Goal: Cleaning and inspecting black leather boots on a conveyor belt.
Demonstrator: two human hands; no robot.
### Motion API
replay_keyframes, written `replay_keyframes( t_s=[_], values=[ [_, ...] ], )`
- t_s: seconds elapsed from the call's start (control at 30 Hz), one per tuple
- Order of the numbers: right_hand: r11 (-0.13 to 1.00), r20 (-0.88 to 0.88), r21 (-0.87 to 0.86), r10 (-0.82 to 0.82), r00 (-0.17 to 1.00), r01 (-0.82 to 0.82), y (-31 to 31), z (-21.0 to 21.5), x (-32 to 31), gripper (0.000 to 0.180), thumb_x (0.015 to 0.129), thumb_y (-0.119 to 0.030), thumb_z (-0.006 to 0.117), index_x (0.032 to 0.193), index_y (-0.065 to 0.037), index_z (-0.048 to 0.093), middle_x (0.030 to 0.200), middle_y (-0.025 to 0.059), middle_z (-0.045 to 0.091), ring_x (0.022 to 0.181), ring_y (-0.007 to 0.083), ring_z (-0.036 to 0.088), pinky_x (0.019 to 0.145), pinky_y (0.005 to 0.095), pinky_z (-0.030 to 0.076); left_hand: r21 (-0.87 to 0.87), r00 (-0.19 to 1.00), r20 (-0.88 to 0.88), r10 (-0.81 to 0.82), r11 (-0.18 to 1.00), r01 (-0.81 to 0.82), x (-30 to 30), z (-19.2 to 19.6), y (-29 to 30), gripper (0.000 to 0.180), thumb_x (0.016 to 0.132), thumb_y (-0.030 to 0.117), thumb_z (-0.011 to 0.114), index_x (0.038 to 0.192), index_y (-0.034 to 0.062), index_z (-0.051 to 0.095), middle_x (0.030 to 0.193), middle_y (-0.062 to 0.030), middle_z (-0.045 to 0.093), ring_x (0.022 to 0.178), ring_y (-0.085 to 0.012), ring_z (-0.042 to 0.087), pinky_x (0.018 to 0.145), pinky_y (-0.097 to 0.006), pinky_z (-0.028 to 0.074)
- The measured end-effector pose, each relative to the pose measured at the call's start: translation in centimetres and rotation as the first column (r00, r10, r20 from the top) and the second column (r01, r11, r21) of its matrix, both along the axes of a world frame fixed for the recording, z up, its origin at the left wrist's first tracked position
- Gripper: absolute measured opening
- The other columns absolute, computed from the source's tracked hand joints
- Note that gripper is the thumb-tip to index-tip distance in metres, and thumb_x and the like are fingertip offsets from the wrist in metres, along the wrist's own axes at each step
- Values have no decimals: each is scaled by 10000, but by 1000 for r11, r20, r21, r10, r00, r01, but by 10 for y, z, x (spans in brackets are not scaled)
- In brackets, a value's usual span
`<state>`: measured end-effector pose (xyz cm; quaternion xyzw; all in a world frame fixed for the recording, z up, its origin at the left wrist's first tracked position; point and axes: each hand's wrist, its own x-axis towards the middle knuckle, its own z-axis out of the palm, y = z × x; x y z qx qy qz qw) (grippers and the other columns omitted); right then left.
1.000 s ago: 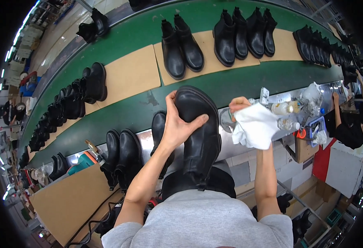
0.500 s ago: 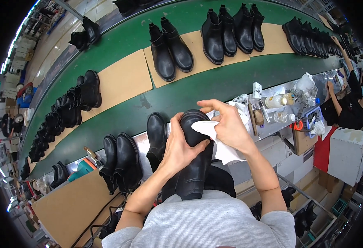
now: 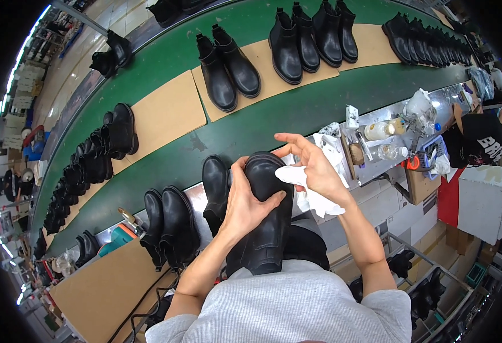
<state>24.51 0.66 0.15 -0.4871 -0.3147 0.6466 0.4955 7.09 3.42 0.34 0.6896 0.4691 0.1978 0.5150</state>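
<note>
Your left hand [image 3: 242,203] is curled firmly around a black boot [image 3: 270,223], with the thumb across its upper. You have this boot in front of your body, toe pointing to the far side and shaft toward you. Your right hand [image 3: 322,174] is partly open, some fingers extended, loosely holding a white cloth [image 3: 319,203] beside the right of the toe; whether the cloth touches the leather you cannot tell. Just left of your left hand stands another boot [image 3: 213,180], and farther left, a pair of boots [image 3: 173,220]. Beyond, cardboard sheets [image 3: 168,108] lie on the green tabletop [image 3: 162,166]. To your right are a clear bottle [image 3: 393,152] and a blue basket [image 3: 432,154].
</note>
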Motion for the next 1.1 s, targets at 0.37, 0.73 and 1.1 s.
replay_keyframes(
  t_s=[0.37, 0.73, 1.1],
  values=[
    [998, 46, 4, -58, 997, 57, -5, 6, -10, 603, 741, 26, 676, 1276, 25, 398, 957, 59, 588, 611, 53, 566, 440, 173, 408, 13, 1000, -2, -4, 1000, 4, -3, -3, -4, 806, 653, 145, 788, 1221, -62, 256, 1151, -240, 472, 1067, -338, 544, 901, -383, 448],
    [995, 79, 74, -73, 994, 67, -5, -6, -11, 611, 750, -14, 680, 1287, 16, 390, 995, 59, 582, 591, 45, 551, 436, 160, 405, 34, 1000, -6, 1, 999, -1, -3, -7, -4, 830, 637, 148, 793, 1223, -64, 245, 1099, -216, 549, 1024, -274, 569, 908, -346, 443],
    [997, 147, 26, -82, 986, 79, -3, 3, -16, 599, 722, 53, 660, 1262, 43, 401, 1009, 130, 606, 766, 156, 651, 630, 236, 511, 30, 1000, 10, 9, 1000, -9, -4, -5, -6, 825, 638, 152, 799, 1219, -64, 254, 1097, -215, 552, 1011, -274, 578, 901, -349, 451]
  ],
)
